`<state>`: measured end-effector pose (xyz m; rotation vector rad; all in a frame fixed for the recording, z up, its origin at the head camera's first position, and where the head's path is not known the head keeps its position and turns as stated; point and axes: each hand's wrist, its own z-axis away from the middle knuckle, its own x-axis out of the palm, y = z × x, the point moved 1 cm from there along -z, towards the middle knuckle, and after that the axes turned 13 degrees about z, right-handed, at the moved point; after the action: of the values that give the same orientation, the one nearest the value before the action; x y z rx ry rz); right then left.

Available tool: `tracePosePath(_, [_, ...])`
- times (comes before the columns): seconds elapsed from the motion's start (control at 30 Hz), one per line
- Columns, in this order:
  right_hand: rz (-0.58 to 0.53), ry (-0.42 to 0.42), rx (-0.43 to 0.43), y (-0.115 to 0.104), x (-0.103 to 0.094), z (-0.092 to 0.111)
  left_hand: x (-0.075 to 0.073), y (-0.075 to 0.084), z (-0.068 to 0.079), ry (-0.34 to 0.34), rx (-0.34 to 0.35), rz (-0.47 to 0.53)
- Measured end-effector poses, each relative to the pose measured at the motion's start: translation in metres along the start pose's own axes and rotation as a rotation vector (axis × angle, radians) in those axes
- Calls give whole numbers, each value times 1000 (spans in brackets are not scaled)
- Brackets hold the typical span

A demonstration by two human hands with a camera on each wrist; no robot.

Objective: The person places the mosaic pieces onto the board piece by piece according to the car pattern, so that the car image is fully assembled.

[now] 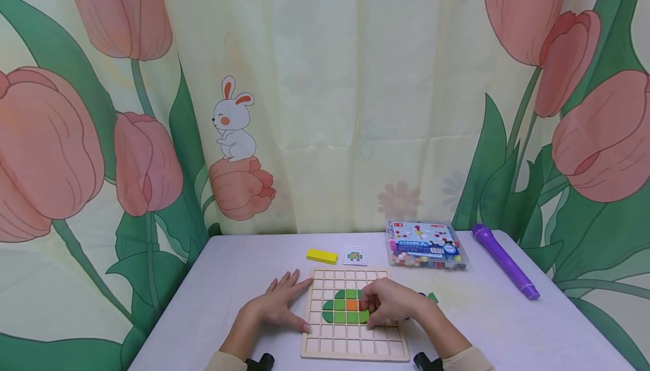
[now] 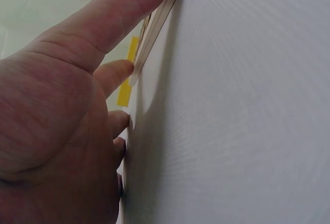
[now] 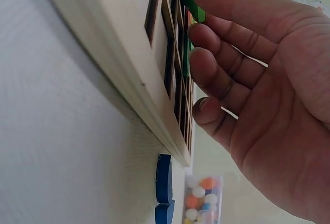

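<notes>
A wooden grid board (image 1: pixel 330 346) lies on the table with several green pieces (image 1: pixel 340 305) and an orange square (image 1: pixel 352 305) in its cells. Along its left edge rests my left hand (image 1: pixel 276 303), fingers spread, with thumb and index finger touching the frame. My right hand (image 1: pixel 388 300) is over the right part of the board. Between its thumb and fingers it pinches a green piece (image 3: pixel 193 5), seen partly in the right wrist view. A red piece beside the orange square is mostly hidden by these fingers.
Behind the board lie a yellow block (image 1: pixel 322 256) and a small picture card (image 1: pixel 355 255). A clear box of colourful beads (image 1: pixel 426 245) stands at the back right, near a purple tube (image 1: pixel 505 261). Blue pieces (image 3: pixel 164 180) lie right of the board.
</notes>
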<state>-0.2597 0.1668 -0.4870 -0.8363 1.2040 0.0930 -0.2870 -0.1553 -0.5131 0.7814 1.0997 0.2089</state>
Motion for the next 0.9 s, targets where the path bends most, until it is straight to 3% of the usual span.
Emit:
tracePosePath(0.67, [-1, -15, 31, -3, -1, 2, 1, -1, 1, 6, 4, 1])
tracePosePath(0.9, [-4, 95, 41, 7, -16, 7, 0, -1, 0, 2, -5, 6])
